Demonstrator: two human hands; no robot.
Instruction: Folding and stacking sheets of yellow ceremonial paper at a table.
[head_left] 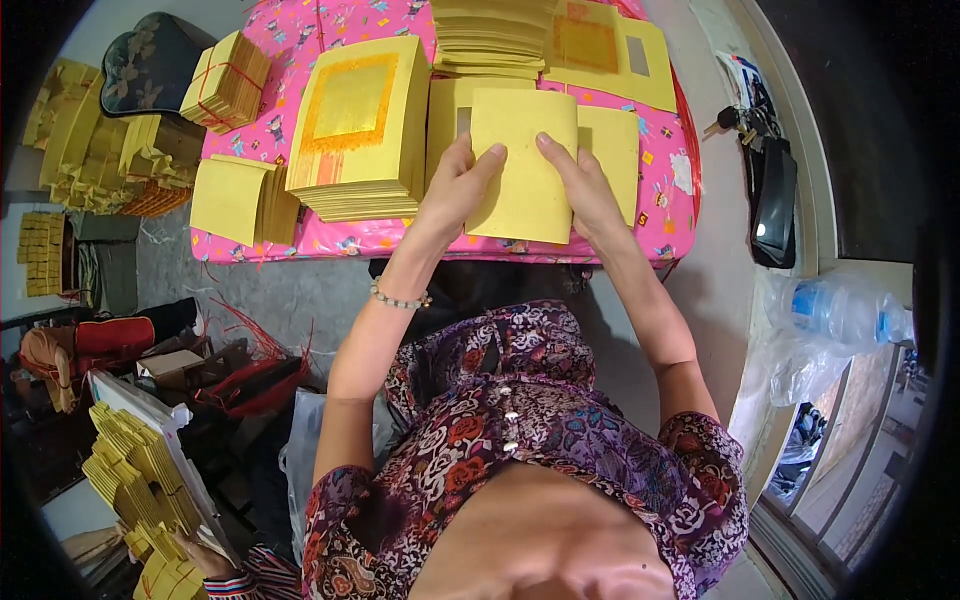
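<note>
Between my two hands is a folded-looking piece of yellow paper (pixel 522 190), possibly several sheets together. My left hand (pixel 455 195) grips its left edge with the thumb on top. On the right edge my right hand (pixel 590 200) holds it the same way, its thumb near the upper part; the fingers of both hands are mostly hidden behind. Under and beyond it lie other yellow sheets (pixel 618 160), partly covered. Left of my hands stands a thick stack of yellow paper (pixel 405 110) with an orange-bordered gold square on top.
The table has a pink patterned cover (pixel 668 215). On it are a red-tied bundle (pixel 228 82), a smaller leaning stack (pixel 235 200) and a tall far stack (pixel 490 35). Keys (pixel 735 122) lie on the right ledge. A co-worker's hand (pixel 205 555) is by yellow bundles at lower left.
</note>
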